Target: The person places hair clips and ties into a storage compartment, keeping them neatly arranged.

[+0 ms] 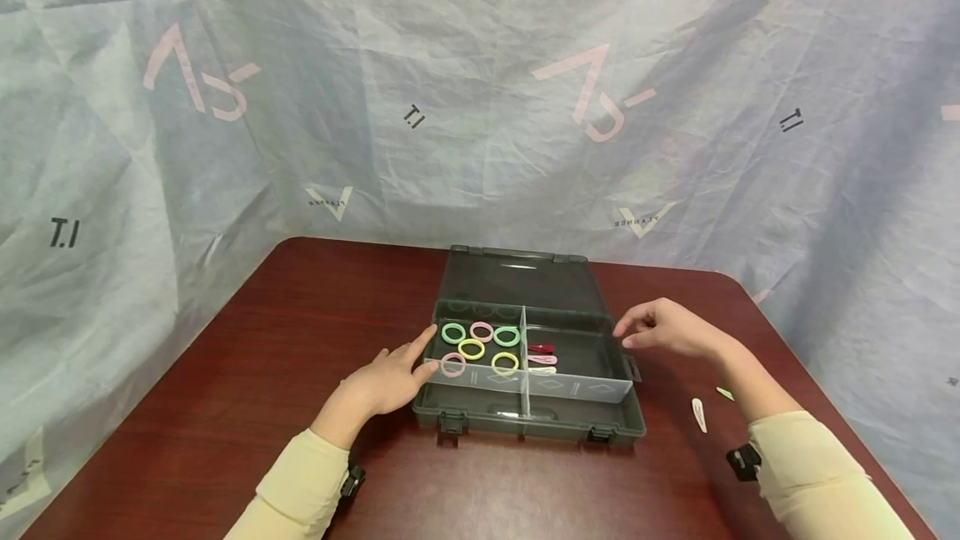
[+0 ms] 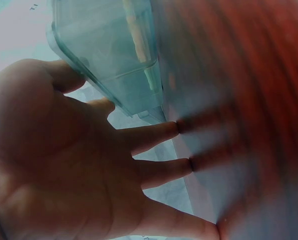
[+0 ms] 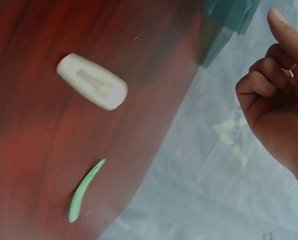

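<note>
A dark translucent storage box (image 1: pixel 528 425) stands with its lid (image 1: pixel 521 282) folded back. Its back left compartment holds several green, pink and yellow hair ties (image 1: pixel 472 349). A red hair clip (image 1: pixel 540 348), a pink hair clip (image 1: pixel 542 359) and a white hair clip (image 1: pixel 542 370) lie in the back right compartment. My left hand (image 1: pixel 393 377) rests at the box's left rim, fingers spread and nearly straight. Beside the right rim my right hand (image 1: pixel 663 330) hovers with loosely bent fingers, nothing showing between them. On the table are a white clip (image 3: pixel 92 81) and a green clip (image 3: pixel 86 191).
The reddish-brown table (image 1: pixel 262 340) has rounded back corners. A grey printed cloth (image 1: pixel 480 107) hangs behind and around it. White dividers (image 1: pixel 524 348) split the box into compartments, with front latches (image 1: pixel 452 423) below the rim.
</note>
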### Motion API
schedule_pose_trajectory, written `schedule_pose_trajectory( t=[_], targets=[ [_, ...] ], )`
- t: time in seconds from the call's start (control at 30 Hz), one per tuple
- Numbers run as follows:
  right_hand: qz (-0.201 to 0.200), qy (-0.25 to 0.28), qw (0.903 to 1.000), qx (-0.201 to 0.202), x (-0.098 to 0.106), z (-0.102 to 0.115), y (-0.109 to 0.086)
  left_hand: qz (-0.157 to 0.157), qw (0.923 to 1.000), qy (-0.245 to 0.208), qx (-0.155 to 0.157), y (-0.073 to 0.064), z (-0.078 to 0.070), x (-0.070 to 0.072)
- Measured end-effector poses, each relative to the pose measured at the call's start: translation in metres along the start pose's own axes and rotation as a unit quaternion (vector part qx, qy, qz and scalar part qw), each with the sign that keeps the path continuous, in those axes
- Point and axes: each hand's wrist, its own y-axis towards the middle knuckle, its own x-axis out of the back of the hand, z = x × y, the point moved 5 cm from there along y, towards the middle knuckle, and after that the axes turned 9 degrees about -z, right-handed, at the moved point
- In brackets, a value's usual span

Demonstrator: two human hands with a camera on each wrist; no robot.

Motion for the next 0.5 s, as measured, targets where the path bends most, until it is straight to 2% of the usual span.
schedule_pose_trajectory(
  t=[0.5],
  targets=[
    [-0.035,0.013,0.9983,-0.044,0.022,-0.054,-0.053,0.003,1.0,-0.008,-0.001,0.0,-0.002,0.0]
  ],
)
